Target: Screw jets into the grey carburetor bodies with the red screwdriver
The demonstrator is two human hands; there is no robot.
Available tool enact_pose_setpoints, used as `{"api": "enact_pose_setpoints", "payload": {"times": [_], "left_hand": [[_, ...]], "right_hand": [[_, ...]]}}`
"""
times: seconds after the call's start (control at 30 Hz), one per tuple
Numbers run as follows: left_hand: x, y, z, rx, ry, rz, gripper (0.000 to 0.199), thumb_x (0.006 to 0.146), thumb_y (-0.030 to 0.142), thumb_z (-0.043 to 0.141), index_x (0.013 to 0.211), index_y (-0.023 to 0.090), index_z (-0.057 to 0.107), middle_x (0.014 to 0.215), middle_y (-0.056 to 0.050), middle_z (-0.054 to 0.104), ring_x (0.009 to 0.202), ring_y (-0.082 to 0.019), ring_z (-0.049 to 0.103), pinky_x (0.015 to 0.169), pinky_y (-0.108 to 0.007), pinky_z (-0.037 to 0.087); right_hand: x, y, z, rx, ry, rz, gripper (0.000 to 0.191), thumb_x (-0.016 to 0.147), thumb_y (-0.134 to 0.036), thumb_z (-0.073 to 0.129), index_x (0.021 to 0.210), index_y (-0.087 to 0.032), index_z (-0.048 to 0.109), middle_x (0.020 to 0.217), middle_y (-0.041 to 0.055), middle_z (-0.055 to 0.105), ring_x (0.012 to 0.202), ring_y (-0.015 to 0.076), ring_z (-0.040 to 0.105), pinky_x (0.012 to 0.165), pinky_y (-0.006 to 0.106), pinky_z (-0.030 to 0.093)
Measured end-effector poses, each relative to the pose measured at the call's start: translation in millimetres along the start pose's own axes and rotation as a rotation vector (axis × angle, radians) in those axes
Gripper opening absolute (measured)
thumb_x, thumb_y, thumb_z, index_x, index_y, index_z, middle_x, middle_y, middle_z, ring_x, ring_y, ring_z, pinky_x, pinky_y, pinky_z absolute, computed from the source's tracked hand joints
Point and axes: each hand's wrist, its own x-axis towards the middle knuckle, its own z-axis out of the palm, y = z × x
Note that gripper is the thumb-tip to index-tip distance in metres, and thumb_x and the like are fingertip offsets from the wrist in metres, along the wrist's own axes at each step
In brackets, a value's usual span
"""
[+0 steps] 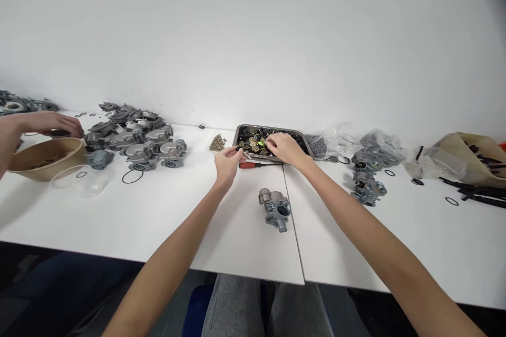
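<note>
My left hand (228, 164) is at the left front corner of a metal tray (237, 139), its thumb and fingertips pinched on a small dark part (239, 148). A thin light shaft shows beside those fingertips; whether it belongs to that part I cannot tell. My right hand (285, 147) reaches over the tray with its fingers bent down among small brass discs (253, 143) and black pieces. What its fingertips grip, if anything, is hidden. Nearer to me, a single grey metal carburetor (275, 209) lies on the white table between my forearms.
A red-handled screwdriver (248, 165) lies before the tray, with a pile of small brass screws (217, 142) to its left. Carburetors (140, 151) crowd the left side; others (367, 184) stand right. A co-worker's hand (59, 124) is over a tan bowl (75, 155).
</note>
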Motion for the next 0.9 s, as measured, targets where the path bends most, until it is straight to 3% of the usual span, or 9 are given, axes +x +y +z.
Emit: {"api": "enact_pose_setpoints", "payload": {"times": [0.13,0.27,0.37,0.47,0.57,0.67,0.73,0.9], "left_hand": [[1.9,0.3,-0.9,0.017,-0.002,0.075,0.035,0.071,0.032,0.074,0.096,0.008,0.065,0.071,-0.008,0.072,0.063,-0.017,0.07,0.068,-0.031,0.059],[1.5,2.1,-0.2,0.032,-0.007,0.106,0.036,0.07,0.032,0.074,0.094,0.007,0.066,0.068,-0.007,0.071,0.061,-0.016,0.069,0.066,-0.03,0.059],[1.7,2.8,0.5,0.019,-0.005,0.111,0.037,0.069,0.033,0.075,0.093,0.006,0.066,0.065,-0.006,0.07,0.058,-0.015,0.068,0.061,-0.028,0.058],[2.2,2.4,0.1,0.022,-0.008,0.115,0.035,0.068,0.032,0.075,0.091,0.007,0.066,0.062,-0.005,0.069,0.054,-0.014,0.066,0.056,-0.026,0.056],[1.6,1.5,-0.2,0.047,-0.021,0.115,0.034,0.068,0.033,0.075,0.089,0.007,0.066,0.061,-0.005,0.069,0.054,-0.014,0.065,0.056,-0.025,0.055],[0.7,0.9,0.2,0.061,-0.037,0.122,0.036,0.068,0.034,0.076,0.09,0.008,0.066,0.063,-0.006,0.069,0.056,-0.015,0.066,0.057,-0.026,0.056],[0.5,1.1,0.7,0.067,-0.053,0.128,0.037,0.068,0.035,0.075,0.091,0.008,0.066,0.063,-0.006,0.069,0.056,-0.015,0.066,0.057,-0.026,0.056],[-0.1,2.1,-0.7,0.073,-0.055,0.147,0.039,0.066,0.036,0.076,0.091,0.008,0.066,0.063,-0.005,0.068,0.053,-0.014,0.064,0.053,-0.026,0.055]], "right_hand": [[28.9,27.5,18.2,0.013,-0.04,0.208,0.024,0.096,-0.023,0.046,0.104,-0.014,0.067,0.107,0.014,0.07,0.093,0.0222,0.064,0.082,0.032,0.046],[50.6,24.7,41.3,0.046,-0.083,0.298,0.025,0.095,-0.031,0.055,0.111,-0.014,0.064,0.118,0.0116,0.064,0.106,0.0222,0.061,0.093,0.04,0.05],[59.8,19.1,52.0,0.096,-0.112,0.356,0.034,0.095,-0.037,0.057,0.121,-0.016,0.059,0.124,0.0099,0.06,0.108,0.021,0.061,0.093,0.044,0.052],[63.6,18.2,53.7,0.195,-0.111,0.382,0.035,0.095,-0.036,0.058,0.123,-0.016,0.058,0.123,0.0096,0.06,0.106,0.0205,0.062,0.09,0.042,0.054],[62.0,19.6,44.0,0.335,-0.041,0.379,0.021,0.093,-0.029,0.06,0.107,-0.013,0.064,0.112,0.0094,0.064,0.102,0.0197,0.062,0.092,0.04,0.052],[50.2,19.8,24.7,0.513,0.092,0.366,0.008,0.089,-0.018,0.057,0.09,-0.013,0.063,0.1,0.01,0.068,0.097,0.019,0.062,0.092,0.036,0.048],[32.7,17.8,12.1,0.653,0.156,0.357,0.008,0.088,-0.021,0.056,0.089,-0.015,0.061,0.094,0.0084,0.068,0.089,0.0176,0.063,0.085,0.033,0.05],[-41.5,2.6,9.6,0.986,0.108,0.353,0.025,0.084,-0.041,0.059,0.09,-0.017,0.058,0.077,0.0044,0.068,0.068,0.0146,0.063,0.066,0.029,0.052]]}}
